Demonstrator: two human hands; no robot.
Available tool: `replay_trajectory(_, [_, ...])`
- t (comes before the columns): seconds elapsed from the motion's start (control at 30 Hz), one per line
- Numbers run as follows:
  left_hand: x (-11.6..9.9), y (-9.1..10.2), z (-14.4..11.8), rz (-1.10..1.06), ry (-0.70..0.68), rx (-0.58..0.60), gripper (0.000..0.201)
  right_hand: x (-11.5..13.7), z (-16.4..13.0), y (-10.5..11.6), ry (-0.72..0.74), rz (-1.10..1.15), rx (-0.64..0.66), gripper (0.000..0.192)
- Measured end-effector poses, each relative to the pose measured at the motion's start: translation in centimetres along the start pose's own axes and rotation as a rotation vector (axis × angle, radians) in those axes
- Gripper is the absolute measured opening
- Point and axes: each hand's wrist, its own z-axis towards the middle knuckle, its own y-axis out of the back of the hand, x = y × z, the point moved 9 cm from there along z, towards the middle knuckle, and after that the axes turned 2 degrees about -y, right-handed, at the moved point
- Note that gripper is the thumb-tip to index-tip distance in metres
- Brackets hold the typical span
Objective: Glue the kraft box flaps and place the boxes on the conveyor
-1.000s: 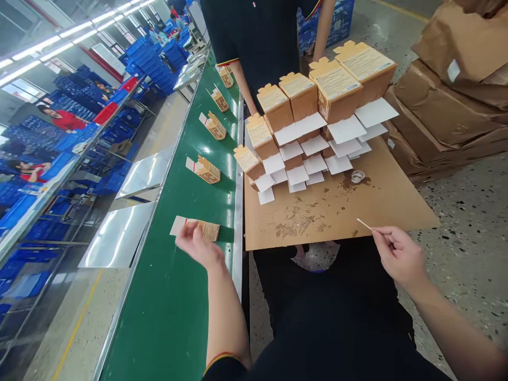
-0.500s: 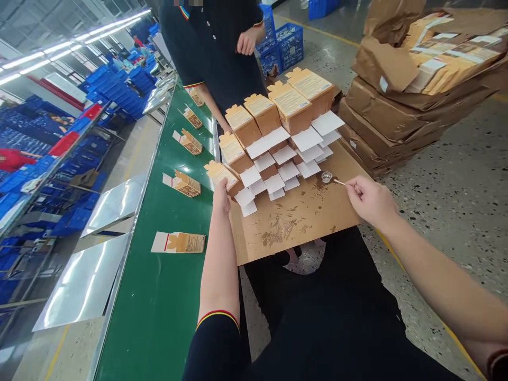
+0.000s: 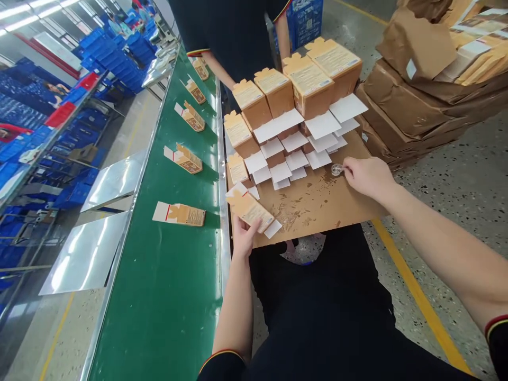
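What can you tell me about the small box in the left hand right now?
The small box is tan printed cardboard with a text panel on its upper face, a scalloped tab at the far end and a white flap hanging open at the near end, plus a short red mark near the far edge. It lies tilted, low over the near-left corner of the stained cardboard sheet. The left hand holds it from below, fingers at its near edge. It sits apart from the stacked boxes behind.

Bare cardboard board (image 3: 317, 203) open between both hands; stacked cartons (image 3: 278, 116) block its far half; green conveyor belt (image 3: 166, 296) near end free.
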Motion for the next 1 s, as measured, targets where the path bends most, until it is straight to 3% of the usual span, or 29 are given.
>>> replay_trajectory(0.1, [0.7, -0.4, -0.7, 0.076, -0.047, 0.018, 0.095, 2.4, -4.6, -0.9, 0.018, 0.232, -0.074, 0.032])
replay_trajectory(0.27, [1.0, 0.1, -1.1, 0.122, -0.065, 0.015, 0.096, 13.5, -13.3, -6.3, 0.286, 0.502, -0.072, 0.033])
replay_trajectory(0.33, [1.2, 0.1, -1.1, 0.129, -0.059, 0.028, 0.097, 17.2, -14.7, -8.6, 0.349, 0.520, -0.071, 0.034])
replay_trajectory(0.43, [1.4, 0.0, -1.2, 0.146, -0.064, 0.038, 0.098, 20.1, -14.7, -11.1, 0.399, 0.462, -0.061, 0.035])
replay_trajectory(0.57, [2.1, -0.3, -1.5, 0.162, -0.058, 0.048, 0.096, 20.1, -13.9, -11.8, 0.426, 0.349, -0.079, 0.033])
replay_trajectory(0.77, [2.4, -0.5, -2.4, 0.237, -0.086, 0.027, 0.096, 16.1, -14.3, -9.0, 0.325, 0.435, -0.184, 0.032])
replay_trajectory(1.0, [1.5, -0.3, -3.6, 0.348, -0.132, -0.074, 0.097, 12.7, -16.8, -7.3, 0.146, 0.566, -0.146, 0.033])
